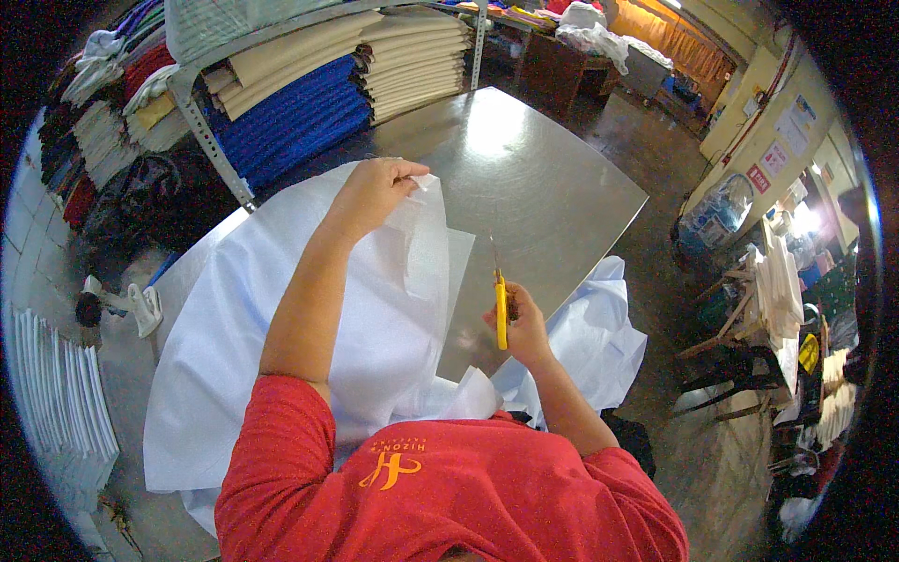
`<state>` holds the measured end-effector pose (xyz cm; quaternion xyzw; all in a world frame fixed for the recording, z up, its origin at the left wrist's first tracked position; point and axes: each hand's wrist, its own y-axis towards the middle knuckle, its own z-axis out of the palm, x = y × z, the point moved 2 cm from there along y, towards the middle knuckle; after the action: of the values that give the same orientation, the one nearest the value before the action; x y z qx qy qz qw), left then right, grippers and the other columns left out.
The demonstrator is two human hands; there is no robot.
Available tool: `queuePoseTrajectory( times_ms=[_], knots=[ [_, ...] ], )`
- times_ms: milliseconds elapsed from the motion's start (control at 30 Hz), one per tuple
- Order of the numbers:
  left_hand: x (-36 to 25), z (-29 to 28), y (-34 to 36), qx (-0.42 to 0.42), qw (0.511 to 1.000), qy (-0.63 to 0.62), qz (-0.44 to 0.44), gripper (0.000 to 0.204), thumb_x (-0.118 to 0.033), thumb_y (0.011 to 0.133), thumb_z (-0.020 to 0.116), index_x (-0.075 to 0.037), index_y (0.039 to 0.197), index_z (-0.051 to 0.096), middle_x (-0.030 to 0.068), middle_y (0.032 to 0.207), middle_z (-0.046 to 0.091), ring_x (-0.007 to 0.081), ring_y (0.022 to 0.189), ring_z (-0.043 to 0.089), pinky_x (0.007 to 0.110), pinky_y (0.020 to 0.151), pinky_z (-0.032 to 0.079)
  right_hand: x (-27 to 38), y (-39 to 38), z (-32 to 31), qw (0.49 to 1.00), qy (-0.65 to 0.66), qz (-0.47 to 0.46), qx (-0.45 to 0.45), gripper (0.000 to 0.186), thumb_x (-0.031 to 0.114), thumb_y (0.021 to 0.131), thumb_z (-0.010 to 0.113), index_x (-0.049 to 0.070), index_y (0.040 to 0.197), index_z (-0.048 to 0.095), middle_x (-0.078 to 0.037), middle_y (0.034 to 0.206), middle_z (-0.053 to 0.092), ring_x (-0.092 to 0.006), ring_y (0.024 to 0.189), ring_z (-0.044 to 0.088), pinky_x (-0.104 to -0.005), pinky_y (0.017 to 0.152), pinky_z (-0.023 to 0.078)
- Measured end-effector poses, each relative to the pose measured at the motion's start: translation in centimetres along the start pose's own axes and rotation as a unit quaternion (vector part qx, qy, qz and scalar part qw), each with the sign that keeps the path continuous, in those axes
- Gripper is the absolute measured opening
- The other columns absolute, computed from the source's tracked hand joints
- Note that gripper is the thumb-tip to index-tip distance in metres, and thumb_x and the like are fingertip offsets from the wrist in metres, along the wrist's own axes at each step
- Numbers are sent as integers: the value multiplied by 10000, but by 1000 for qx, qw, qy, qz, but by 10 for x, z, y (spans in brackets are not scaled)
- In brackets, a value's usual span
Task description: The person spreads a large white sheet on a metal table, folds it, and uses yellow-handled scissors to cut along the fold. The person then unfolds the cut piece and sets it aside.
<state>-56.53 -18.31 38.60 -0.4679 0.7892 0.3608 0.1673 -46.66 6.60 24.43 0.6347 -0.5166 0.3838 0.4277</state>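
Note:
My left hand pinches the upper edge of a large white cloth, lifting a corner between thumb and fingers. The cloth drapes over the table and falls past its left side, in front of my body. In my right hand is a pair of scissors with yellow handles, its narrow blades pointing away from me. The blades are apart from the cloth held on the left. A crumpled part of white cloth hangs over the right table edge, beyond my right wrist.
The smooth grey table reaches ahead of me. A metal shelf post stands at its left, beside stacks of folded blue and cream fabric. White folded cloths are piled at the far left. Wooden furniture stands at right.

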Motion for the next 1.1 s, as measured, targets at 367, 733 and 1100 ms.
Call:
queuePoseTrajectory(
  times_ms=[367, 733, 1100],
  knots=[
    [-13, 10, -2, -126, 989, 19, 78, 111, -143, 801, 588, -41, 824, 626, 53, 681, 584, 198, 586, 544, 307, 577, 438, 1, -3, 4, 1000, 6, -1, 25, 457, 58, 729, 664, 6, 1125, 443, -26, 788, 551, -100, 727, 535, -233, 687, 433],
    [-18, 33, -5, -90, 984, -142, -55, 207, -70, 800, 583, -40, 991, 509, 106, 694, 609, 155, 605, 559, 277, 556, 423, 10, 1, 13, 976, 159, 42, 140, 463, 72, 726, 649, 37, 1138, 441, -10, 784, 486, -92, 729, 495, -214, 689, 396],
    [-24, 58, -17, -70, 982, -168, -48, 220, -43, 798, 572, -34, 994, 471, 89, 644, 585, 129, 536, 516, 267, 491, 386, 38, 14, 26, 962, 228, 49, 145, 462, 124, 710, 578, 39, 1142, 438, 7, 755, 444, -78, 631, 438, -210, 560, 352]
  ],
)
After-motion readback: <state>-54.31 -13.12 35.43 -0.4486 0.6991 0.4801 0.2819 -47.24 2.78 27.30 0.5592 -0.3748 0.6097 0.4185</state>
